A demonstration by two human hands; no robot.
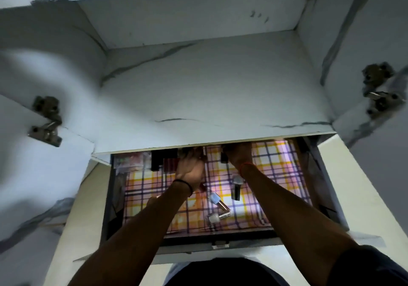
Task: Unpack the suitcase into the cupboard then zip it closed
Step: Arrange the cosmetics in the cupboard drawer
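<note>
White marble-patterned cupboard (198,91) with open drawer (220,240) at lower centre, lined in plaid. Left hand (191,171) and right hand (238,155) reach under the shelf edge; fingers hidden (grip state indeterminate). Loose small bottles (217,208) could roll or jam the drawer if knocked. Suitcase out of view.

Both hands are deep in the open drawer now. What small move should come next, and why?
Probably set down whatever the hands hold at the drawer's back, beside the dark upright items. The left hand and right hand reach under the shelf edge, which hides the fingers, so each grip is unclear. Three small bottles lie loose on the checked liner, so a row may follow.
</note>
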